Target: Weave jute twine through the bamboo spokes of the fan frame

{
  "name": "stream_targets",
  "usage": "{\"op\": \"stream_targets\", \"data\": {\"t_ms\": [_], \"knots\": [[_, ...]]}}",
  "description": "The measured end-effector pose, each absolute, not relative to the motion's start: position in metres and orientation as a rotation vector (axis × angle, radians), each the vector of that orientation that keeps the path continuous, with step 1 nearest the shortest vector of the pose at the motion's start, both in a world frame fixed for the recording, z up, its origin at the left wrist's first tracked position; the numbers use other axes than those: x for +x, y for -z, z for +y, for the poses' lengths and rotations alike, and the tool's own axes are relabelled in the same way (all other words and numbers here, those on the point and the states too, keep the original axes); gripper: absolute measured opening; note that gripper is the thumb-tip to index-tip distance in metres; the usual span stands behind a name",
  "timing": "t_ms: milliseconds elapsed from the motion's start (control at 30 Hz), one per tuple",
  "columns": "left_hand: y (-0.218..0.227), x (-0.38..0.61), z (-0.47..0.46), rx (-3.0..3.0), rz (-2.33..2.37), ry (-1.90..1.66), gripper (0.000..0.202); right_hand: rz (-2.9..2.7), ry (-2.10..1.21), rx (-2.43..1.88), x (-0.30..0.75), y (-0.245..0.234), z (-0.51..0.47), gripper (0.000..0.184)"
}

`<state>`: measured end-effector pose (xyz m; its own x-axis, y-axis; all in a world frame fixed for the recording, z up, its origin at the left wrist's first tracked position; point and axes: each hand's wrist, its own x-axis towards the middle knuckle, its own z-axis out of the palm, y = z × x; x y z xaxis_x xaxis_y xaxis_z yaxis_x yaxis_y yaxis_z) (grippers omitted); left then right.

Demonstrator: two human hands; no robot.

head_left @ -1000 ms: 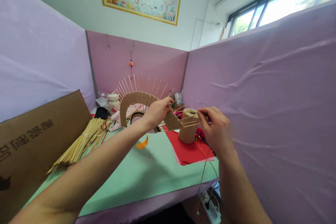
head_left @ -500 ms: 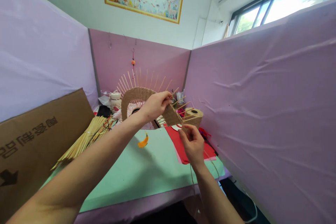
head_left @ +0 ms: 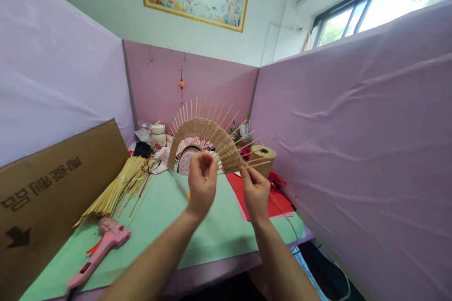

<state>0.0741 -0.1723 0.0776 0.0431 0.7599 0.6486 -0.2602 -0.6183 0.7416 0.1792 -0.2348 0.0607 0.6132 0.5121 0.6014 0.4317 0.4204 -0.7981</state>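
A woven straw arch point(head_left: 206, 128), shaped like a fan with thin sticks fanning out from its outer edge, is held up above the table. My right hand point(head_left: 256, 193) pinches its lower right end, where a thin strand of twine point(head_left: 287, 214) trails off below. In front of the arch's inner curve is my left hand point(head_left: 202, 186), its fingers curled in against the thumb. Whatever those left fingers hold, if anything, is hidden. Just behind the right hand stands a spool of tan twine point(head_left: 262, 157).
A pink glue gun point(head_left: 102, 249) lies at the front left, beside a bundle of thin sticks point(head_left: 113, 190) and a large cardboard box point(head_left: 52, 188). Red sheets point(head_left: 275, 204) lie on the right of the green tabletop point(head_left: 208, 240). A lidded jar point(head_left: 157, 137) stands at the back.
My left hand has let go of the arch's upper right part and come down and nearer. The right hand has closed on the arch's end. The glue gun now shows.
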Motion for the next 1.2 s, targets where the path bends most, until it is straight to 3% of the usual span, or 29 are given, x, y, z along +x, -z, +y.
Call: {"op": "stream_targets", "data": {"t_ms": [100, 167, 233, 367, 633, 1000, 1200], "knots": [[-0.033, 0.086, -0.189, 1.149, 0.485, -1.254, 0.027, -0.946, -0.057, -1.192, 0.176, -0.06, -0.236, 0.042], [-0.026, 0.099, -0.186, 0.924, 0.23, -0.848, 0.034, -0.933, -0.065, -1.199, 0.175, -0.059, -0.237, 0.042], [-0.033, 0.111, -0.177, 0.777, 0.033, -0.676, 0.043, -0.927, -0.067, -1.213, 0.174, -0.057, -0.238, 0.04], [-0.043, 0.124, -0.166, 0.656, -0.039, -0.644, 0.035, -0.919, -0.051, -1.244, 0.174, -0.046, -0.243, 0.035], [-0.003, 0.117, -0.175, 0.581, -0.006, -0.667, 0.025, -0.914, -0.091, -1.395, 0.176, -0.003, -0.292, 0.025], [0.022, 0.118, -0.176, 0.507, 0.003, -0.513, 0.025, -1.12, -0.046, -1.537, 0.178, 0.007, -0.321, 0.019], [0.024, 0.111, -0.17, 0.476, -0.096, -0.367, 0.035, -1.199, -0.02, -1.596, 0.179, 0.005, -0.33, 0.02]]}}
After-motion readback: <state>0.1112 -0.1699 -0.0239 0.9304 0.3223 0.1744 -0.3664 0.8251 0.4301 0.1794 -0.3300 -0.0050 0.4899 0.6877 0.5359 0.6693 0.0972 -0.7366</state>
